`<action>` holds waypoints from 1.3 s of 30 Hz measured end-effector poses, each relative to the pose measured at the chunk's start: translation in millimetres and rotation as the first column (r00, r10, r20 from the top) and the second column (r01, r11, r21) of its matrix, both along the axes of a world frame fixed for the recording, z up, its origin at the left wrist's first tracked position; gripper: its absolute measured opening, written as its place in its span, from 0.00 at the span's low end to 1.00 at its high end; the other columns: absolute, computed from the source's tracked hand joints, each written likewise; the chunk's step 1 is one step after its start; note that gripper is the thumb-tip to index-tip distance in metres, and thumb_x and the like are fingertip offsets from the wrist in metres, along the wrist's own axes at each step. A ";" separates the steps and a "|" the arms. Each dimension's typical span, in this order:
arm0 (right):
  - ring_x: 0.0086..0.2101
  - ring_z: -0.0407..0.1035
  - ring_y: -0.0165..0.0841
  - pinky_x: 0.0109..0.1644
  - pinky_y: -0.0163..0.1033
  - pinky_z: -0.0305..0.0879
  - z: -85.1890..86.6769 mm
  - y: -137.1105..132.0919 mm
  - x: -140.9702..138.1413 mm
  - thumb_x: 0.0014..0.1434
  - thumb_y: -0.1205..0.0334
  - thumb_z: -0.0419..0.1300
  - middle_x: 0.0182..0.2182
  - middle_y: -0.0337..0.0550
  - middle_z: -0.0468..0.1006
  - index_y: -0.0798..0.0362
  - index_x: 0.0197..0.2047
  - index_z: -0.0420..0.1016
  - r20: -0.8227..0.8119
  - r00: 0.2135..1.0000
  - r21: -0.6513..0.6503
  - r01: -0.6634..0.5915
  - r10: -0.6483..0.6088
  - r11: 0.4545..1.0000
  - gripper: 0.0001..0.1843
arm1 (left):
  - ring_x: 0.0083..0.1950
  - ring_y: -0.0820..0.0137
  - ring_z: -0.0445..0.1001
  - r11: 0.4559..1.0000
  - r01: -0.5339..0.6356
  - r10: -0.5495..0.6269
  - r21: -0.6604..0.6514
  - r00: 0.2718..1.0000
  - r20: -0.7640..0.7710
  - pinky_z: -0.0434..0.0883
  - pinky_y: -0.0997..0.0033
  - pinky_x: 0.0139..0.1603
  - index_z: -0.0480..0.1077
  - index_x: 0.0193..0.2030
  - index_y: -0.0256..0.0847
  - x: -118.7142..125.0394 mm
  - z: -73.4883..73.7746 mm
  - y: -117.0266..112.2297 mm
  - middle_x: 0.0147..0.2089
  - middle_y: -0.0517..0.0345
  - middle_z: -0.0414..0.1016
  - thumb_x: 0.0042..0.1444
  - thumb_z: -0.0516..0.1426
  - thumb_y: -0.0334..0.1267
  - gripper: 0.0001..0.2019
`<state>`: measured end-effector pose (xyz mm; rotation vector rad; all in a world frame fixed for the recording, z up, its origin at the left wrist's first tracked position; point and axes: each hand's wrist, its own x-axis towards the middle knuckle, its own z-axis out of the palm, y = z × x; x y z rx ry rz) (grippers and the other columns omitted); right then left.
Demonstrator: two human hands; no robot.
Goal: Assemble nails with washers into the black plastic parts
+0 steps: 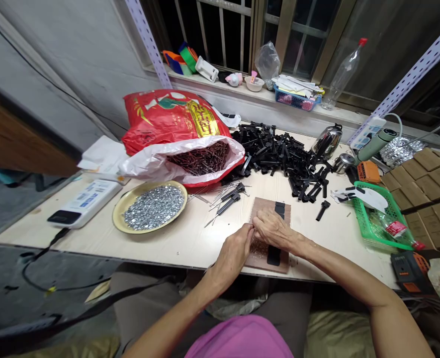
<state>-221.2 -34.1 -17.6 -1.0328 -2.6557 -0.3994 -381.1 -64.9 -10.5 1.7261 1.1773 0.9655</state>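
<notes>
My left hand [234, 251] and my right hand [274, 229] meet fingertip to fingertip over a small brown wooden board [268, 206] at the table's near edge. Both hands are closed in a pinch; what they hold is hidden or too small to name. A black strip [274, 254] lies on the board under my right wrist. Just beyond the board lie several thin metal pins with black parts [229, 198]. A loose black plastic piece [322, 210] lies to the right.
A brass-coloured dish of small silver parts [150, 206] sits left. Behind it a red-and-white bag of dark nails [190, 149] lies open. A heap of black plastic pieces [279, 151], a metal kettle [327, 140], a green basket [376, 219] and a white power strip [85, 201] also stand here.
</notes>
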 end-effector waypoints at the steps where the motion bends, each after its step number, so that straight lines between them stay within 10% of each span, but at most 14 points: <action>1: 0.28 0.56 0.34 0.33 0.38 0.53 -0.6 0.7 0.8 0.57 0.69 0.51 0.25 0.40 0.64 0.53 0.29 0.64 -0.024 1.000 -0.027 -0.003 0.002 1.000 0.07 | 0.22 0.70 0.67 0.999 0.017 -0.016 -0.032 1.000 0.026 0.62 0.72 0.26 0.67 0.30 0.44 0.0 1.1 1.1 0.22 0.60 0.68 0.57 0.49 0.38 0.08; 6: 0.26 0.56 0.31 0.32 0.35 0.56 1.3 -1.2 -2.4 0.56 0.71 0.48 0.25 0.38 0.64 0.51 0.28 0.61 -0.165 0.976 -0.236 0.101 -0.142 0.966 0.07 | 0.19 0.74 0.61 0.975 0.031 0.008 -0.218 0.984 0.176 0.60 0.74 0.25 0.65 0.28 0.43 1.4 4.3 5.9 0.17 0.67 0.61 0.55 0.51 0.46 0.11; 15: 0.27 0.60 0.32 0.34 0.37 0.60 4.3 -9.7 -11.1 0.55 0.69 0.43 0.24 0.41 0.66 0.49 0.26 0.55 -0.334 0.905 -0.440 0.097 -0.263 0.893 0.08 | 0.28 0.70 0.69 0.996 -0.050 0.050 -0.069 0.999 -0.008 0.65 0.70 0.32 0.68 0.34 0.43 1.4 -3.9 0.9 0.29 0.58 0.72 0.58 0.47 0.40 0.09; 20: 0.23 0.62 0.31 0.30 0.36 0.61 11.7 2.6 -6.8 0.60 0.58 0.40 0.19 0.36 0.64 0.49 0.26 0.61 -0.449 0.726 -0.726 0.043 -0.521 0.686 0.15 | 0.24 0.73 0.65 0.987 -0.067 0.095 -0.148 0.978 0.187 0.64 0.73 0.28 0.69 0.32 0.43 1.9 -1.4 11.9 0.24 0.61 0.68 0.58 0.51 0.42 0.09; 27: 0.34 0.71 0.34 0.41 0.40 0.66 19.5 -5.6 -34.4 0.57 0.35 0.50 0.32 0.43 0.75 0.51 0.37 0.69 -0.475 0.506 -0.879 -0.226 -0.720 0.420 0.26 | 0.23 0.77 0.67 0.837 0.113 0.426 -0.535 0.478 0.768 0.68 0.75 0.28 0.68 0.30 0.38 -13.1 11.2 33.1 0.22 0.65 0.67 0.33 0.69 0.53 0.24; 31: 0.28 0.69 0.28 0.31 0.35 0.64 20.6 -22.6 -58.1 0.53 0.32 0.53 0.33 0.40 0.73 0.50 0.39 0.64 -0.440 0.358 -0.843 -0.480 -0.824 0.241 0.28 | 0.27 0.77 0.70 0.823 0.080 0.487 -0.563 0.410 0.771 0.68 0.77 0.30 0.72 0.31 0.37 -14.5 11.4 30.7 0.26 0.63 0.72 0.34 0.70 0.48 0.21; 34: 0.21 0.62 0.24 0.26 0.32 0.58 22.3 -30.2 -60.9 0.56 0.37 0.55 0.29 0.36 0.72 0.50 0.43 0.63 -0.460 0.324 -0.818 -0.516 -0.827 0.253 0.24 | 0.32 0.76 0.72 0.846 0.036 0.474 -0.533 0.410 0.779 0.68 0.77 0.33 0.73 0.30 0.38 -17.1 9.1 29.8 0.29 0.61 0.75 0.37 0.69 0.47 0.18; 39: 0.24 0.63 0.26 0.30 0.34 0.61 18.2 -32.0 -51.6 0.60 0.50 0.54 0.29 0.36 0.73 0.50 0.53 0.66 -0.548 0.439 -0.837 -0.278 -0.712 0.472 0.21 | 0.32 0.75 0.73 0.862 0.046 0.441 -0.505 0.425 0.791 0.69 0.73 0.39 0.76 0.31 0.38 -18.9 5.9 30.5 0.28 0.61 0.76 0.35 0.70 0.47 0.18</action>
